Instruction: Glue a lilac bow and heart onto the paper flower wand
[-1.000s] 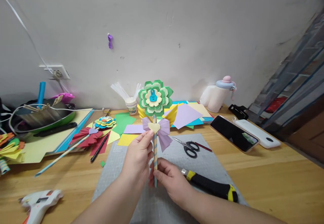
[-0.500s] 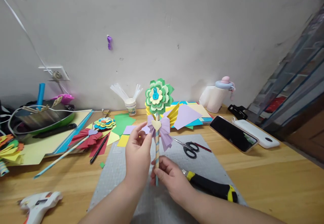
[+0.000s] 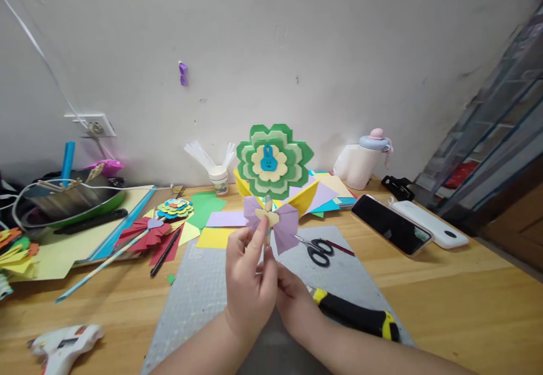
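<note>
While the flower (image 3: pixel 275 161) stood upright above the mat (image 3: pixel 203 284), the left hand (image 3: pixel 251 281) was half curled before its stick (image 3: pixel 268 200), forefinger laid against the heart (image 3: pixel 272 216) on the bow (image 3: pixel 287 225); whether its other fingers gripped anything could not be told. The right hand (image 3: pixel 294 297) was curled closed just behind, apparently on the stick, though the left hid the contact. Too hard a push from that forefinger could have slid the heart askew if it was loosely fixed, or bent the stick. A careless twist might have creased the wings (image 3: pixel 306 197) against the bow.
</note>
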{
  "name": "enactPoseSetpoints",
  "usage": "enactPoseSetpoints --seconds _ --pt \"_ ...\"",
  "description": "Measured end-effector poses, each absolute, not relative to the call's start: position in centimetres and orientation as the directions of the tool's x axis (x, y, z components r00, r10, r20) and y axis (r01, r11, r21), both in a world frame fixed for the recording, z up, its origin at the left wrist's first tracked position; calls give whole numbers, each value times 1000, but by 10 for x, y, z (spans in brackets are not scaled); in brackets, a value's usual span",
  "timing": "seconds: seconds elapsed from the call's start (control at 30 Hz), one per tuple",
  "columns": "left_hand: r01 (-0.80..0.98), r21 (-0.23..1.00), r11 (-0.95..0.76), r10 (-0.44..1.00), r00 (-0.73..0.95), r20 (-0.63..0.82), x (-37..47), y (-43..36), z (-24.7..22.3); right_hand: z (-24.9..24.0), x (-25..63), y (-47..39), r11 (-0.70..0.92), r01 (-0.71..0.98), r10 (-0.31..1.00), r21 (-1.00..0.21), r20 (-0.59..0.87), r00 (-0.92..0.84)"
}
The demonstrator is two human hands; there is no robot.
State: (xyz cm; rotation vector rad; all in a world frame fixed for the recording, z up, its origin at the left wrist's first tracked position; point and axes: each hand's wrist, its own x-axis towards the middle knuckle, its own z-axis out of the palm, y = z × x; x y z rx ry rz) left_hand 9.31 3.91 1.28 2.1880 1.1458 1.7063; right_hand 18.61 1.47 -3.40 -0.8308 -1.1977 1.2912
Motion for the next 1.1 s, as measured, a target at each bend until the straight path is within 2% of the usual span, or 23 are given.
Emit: enactPoseSetpoints --seconds 0.1,0.2,0.3,0.33,0.4,0.5,0.6,0.7,0.77,0.97,1.1 --pt "504 422 -754 544 119 831 89 38 4 -34 187 15 179 -221 973 -959 206 -107" --pt "500 326 -802 448 143 882 84 39 -8 -35 190 13 147 -154 980 -977 165 -112" --pt "454 315 -833 377 49 925 83 39 -18 -37 192 12 116 -128 989 -985 127 -78" --pt "427 333 -841 366 -5 931 84 39 -20 -38 193 12 104 -120 991 -987 113 -72" --pt "358 476 -803 447 -166 879 88 40 -21 -41 193 13 83 -113 994 -990 91 -67" --pt "224 783 -580 684 -389 618 93 52 -22 -46 191 18 36 -191 997 -981 49 -60" --pt "155 914 -375 793 -457 403 88 76 -30 -50 188 24 -67 -355 993 -932 -29 -111" --pt "110 964 -244 838 -477 266 76 103 -45 -51 188 29 -202 -417 973 -886 -134 -186" --pt "98 971 -216 864 -445 237 69 114 -52 -50 189 31 -264 -403 959 -876 -193 -210" --pt "135 930 -342 867 -337 368 66 121 -56 -46 192 31 -296 -426 948 -855 -209 -239" --pt "190 894 -405 757 -479 445 58 126 -55 -50 193 32 -245 -471 965 -847 -165 -203"
